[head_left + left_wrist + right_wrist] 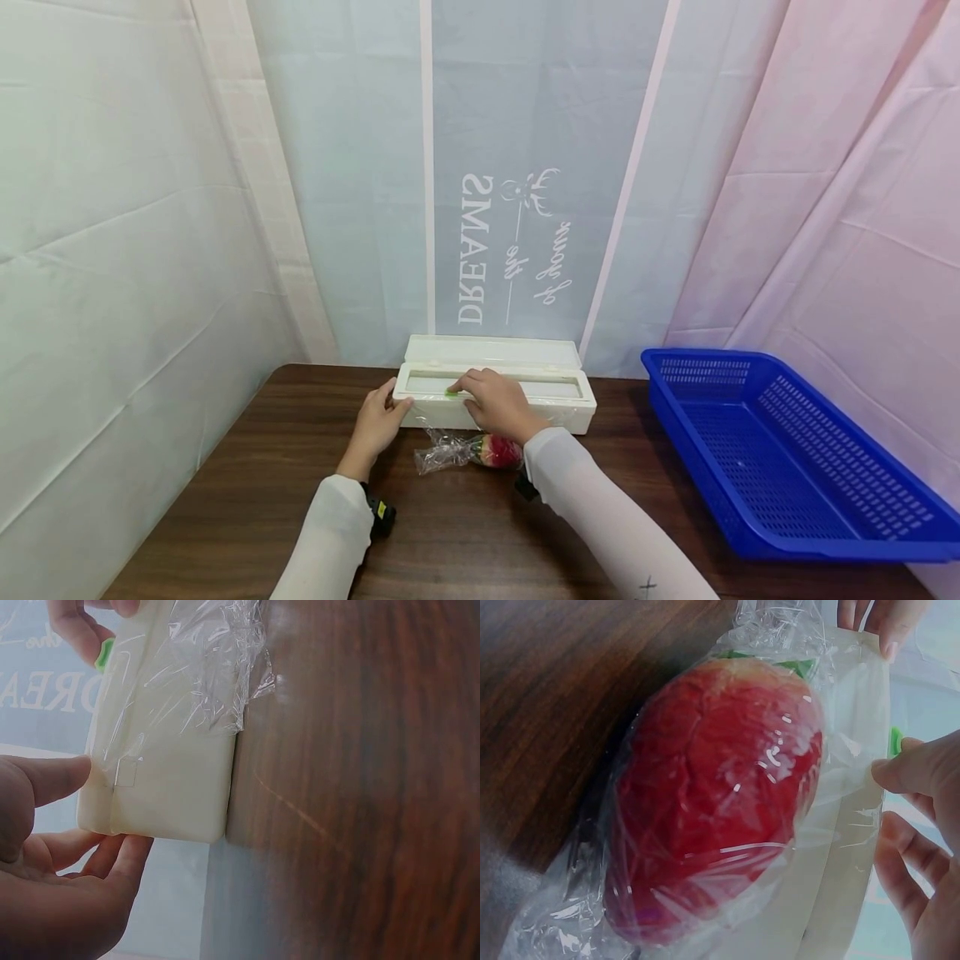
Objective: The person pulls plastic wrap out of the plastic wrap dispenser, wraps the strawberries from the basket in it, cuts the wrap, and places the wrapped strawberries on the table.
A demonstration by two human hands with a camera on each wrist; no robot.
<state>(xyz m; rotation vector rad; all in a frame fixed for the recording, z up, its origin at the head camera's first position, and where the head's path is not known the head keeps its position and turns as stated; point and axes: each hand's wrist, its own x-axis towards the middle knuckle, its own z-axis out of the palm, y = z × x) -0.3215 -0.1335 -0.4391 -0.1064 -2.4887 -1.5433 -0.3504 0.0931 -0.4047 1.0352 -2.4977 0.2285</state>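
Note:
A white cling film dispenser (429, 414) stands on the table, its lid (491, 351) raised behind it. My left hand (377, 423) grips its left end, the thumb at the top edge and fingers round the end. Over the front edge, my right hand (501, 406) holds the small green slide cutter (105, 655) with its fingertips. Clear cling film (214, 664) hangs down the dispenser's front. Below the right wrist lies a red and yellow fruit (712, 787) with green at one end, wrapped in crinkled film; the film is twisted toward the left.
A blue perforated basket (757, 533) stands at the right of the dark wooden table (442, 550). Behind the dispenser hangs a grey-blue cloth (367, 208) with white lettering. Pale cloths enclose the left and right sides.

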